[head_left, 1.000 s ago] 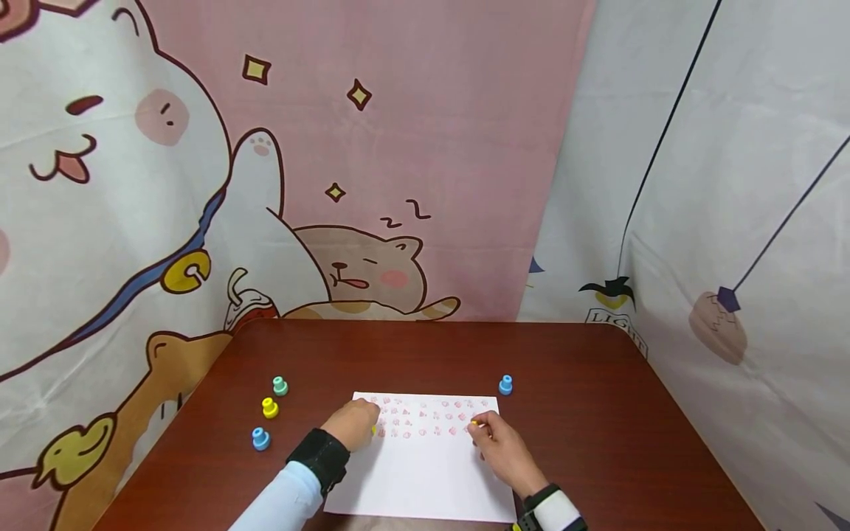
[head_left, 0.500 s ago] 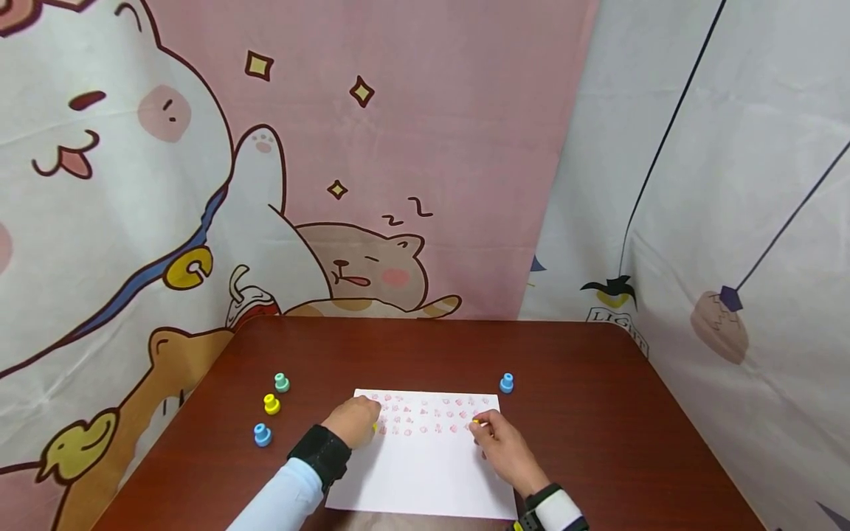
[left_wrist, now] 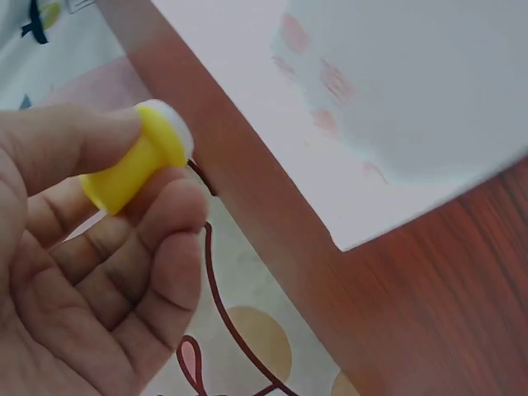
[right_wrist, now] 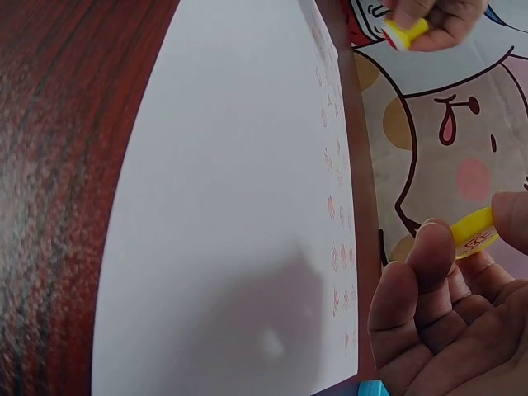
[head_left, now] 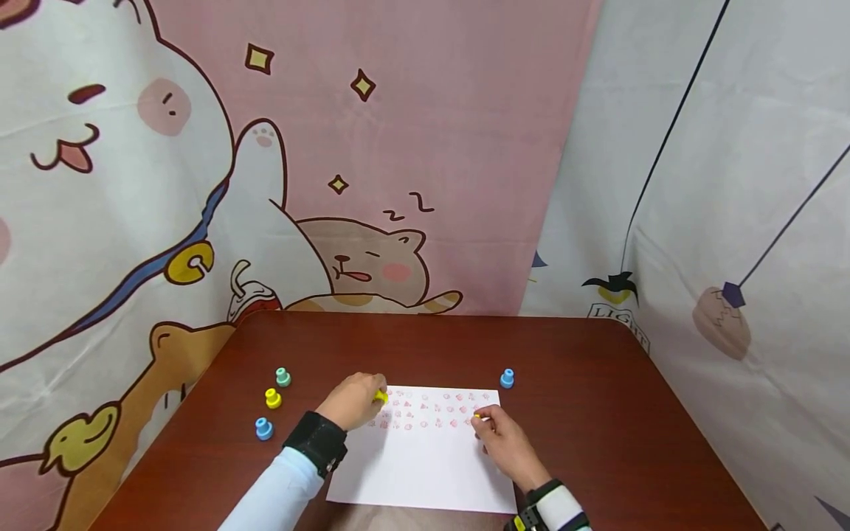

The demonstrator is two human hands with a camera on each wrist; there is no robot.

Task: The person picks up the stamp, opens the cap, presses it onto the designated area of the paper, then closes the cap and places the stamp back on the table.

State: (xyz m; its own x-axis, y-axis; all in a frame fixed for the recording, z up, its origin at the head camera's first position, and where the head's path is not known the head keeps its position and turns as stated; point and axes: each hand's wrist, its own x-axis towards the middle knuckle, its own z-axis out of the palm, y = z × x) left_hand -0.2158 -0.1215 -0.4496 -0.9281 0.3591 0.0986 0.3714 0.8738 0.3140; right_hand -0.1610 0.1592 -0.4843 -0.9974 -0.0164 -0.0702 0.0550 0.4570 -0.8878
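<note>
My left hand (head_left: 353, 400) pinches a small yellow stamp (left_wrist: 136, 161) between thumb and fingers, over the upper left part of a white sheet of paper (head_left: 421, 464). The pale end of this stamp faces away from the palm in the left wrist view; in the right wrist view a red edge shows on it. At the sheet's right side, my right hand (head_left: 508, 446) pinches a round yellow piece (right_wrist: 474, 233) with a red design on its face. The rest of that piece is hidden by the fingers. Rows of small pink-red prints (head_left: 425, 407) fill the sheet's upper part.
On the brown table (head_left: 598, 413) at left stand a green stamp (head_left: 282, 377), a yellow stamp (head_left: 273, 398) and a blue stamp (head_left: 263, 428). Another blue stamp (head_left: 508, 378) stands beyond the sheet's upper right corner. A cartoon-printed cloth (head_left: 465, 147) hangs behind.
My left hand has lifted from the left end of the print rows and moved up and away, bringing the yellow stamp into fuller view. The right hand stays nearly still.
</note>
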